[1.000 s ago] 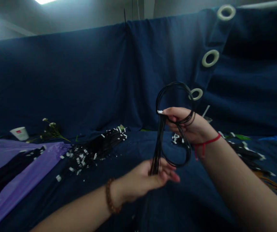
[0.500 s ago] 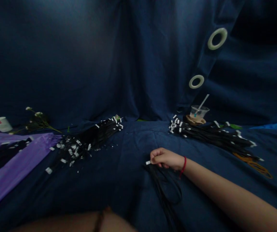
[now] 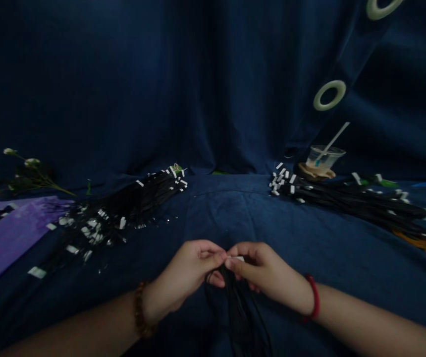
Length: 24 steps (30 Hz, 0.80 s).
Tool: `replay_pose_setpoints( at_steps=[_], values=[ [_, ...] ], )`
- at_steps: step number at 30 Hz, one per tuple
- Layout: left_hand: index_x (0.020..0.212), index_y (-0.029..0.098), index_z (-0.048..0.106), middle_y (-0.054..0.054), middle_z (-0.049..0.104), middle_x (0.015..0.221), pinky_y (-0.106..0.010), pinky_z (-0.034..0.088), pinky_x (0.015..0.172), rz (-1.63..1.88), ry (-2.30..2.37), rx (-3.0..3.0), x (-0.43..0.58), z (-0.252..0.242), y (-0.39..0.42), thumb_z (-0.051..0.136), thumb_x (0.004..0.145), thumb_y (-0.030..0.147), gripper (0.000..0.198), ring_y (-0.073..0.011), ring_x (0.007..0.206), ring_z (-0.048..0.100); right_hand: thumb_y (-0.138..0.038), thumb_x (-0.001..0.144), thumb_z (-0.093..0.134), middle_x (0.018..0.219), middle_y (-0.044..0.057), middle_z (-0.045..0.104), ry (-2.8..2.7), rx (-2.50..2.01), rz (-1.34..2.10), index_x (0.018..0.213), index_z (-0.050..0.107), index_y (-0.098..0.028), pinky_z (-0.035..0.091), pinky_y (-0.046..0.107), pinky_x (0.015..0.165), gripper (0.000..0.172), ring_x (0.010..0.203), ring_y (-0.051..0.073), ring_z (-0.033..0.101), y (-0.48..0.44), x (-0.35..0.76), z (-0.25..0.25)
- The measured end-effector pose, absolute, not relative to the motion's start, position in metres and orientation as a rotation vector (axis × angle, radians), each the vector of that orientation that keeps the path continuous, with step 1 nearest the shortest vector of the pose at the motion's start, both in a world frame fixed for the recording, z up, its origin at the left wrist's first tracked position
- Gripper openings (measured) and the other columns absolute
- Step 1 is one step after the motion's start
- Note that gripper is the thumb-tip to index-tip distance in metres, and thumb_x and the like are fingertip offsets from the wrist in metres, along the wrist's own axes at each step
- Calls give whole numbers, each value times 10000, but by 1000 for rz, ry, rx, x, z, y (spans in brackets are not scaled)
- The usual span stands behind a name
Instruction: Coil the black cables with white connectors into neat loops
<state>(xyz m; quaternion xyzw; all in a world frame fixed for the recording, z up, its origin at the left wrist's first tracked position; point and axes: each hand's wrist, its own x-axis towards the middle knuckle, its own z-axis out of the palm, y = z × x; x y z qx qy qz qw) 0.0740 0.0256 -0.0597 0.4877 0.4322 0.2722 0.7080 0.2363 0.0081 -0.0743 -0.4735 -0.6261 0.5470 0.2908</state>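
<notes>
My left hand (image 3: 194,265) and my right hand (image 3: 259,267) meet in the middle, fingertips touching in a pinch. Between them hang thin black cords (image 3: 237,307), looping down out of the bottom of the view. A white tag (image 3: 239,259) shows at the right fingertips. The left thumb and forefinger close on the top of the cords; the exact grip is partly hidden. To the left lies a pile of black cords with white tags (image 3: 142,198). Another such pile (image 3: 343,201) is on the right.
Dark blue cloth (image 3: 216,208) covers the surface and hangs behind. A clear plastic cup (image 3: 326,157) with a straw stands behind the right pile, near orange bands (image 3: 421,243). On the left are a purple sheet (image 3: 16,238) and a white-flowered sprig (image 3: 36,173).
My left hand has come up from the bottom edge to join the right hand at the cords. My right hand has moved slightly down, and the view has shifted.
</notes>
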Motion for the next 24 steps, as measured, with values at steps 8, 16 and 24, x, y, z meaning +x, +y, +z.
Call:
replay_pose_setpoints(
  at_steps=[8,16,24],
  values=[
    [787,90,590,-2,588,559,-193,377,485,472,959,1129,63,-59,27,632,713,303,230,-81,474,528,-348,775,592,630,-37,514,-1633,-1193,1374,801,459,-154,348,142,369,237,440,42,438,2,236,-81],
    [873,88,596,30,541,515,-153,267,398,390,963,1185,63,-50,24,588,755,263,211,-38,403,410,-275,789,609,645,-27,552,-1881,-1088,899,730,507,-154,351,168,491,169,532,51,467,-7,239,-79],
    [794,113,605,14,553,556,-140,280,378,374,914,1134,56,-61,29,594,744,271,166,-40,421,447,-110,762,500,791,4,552,-2146,-886,968,981,447,-153,415,206,575,229,657,91,515,-6,245,-70]
  ],
)
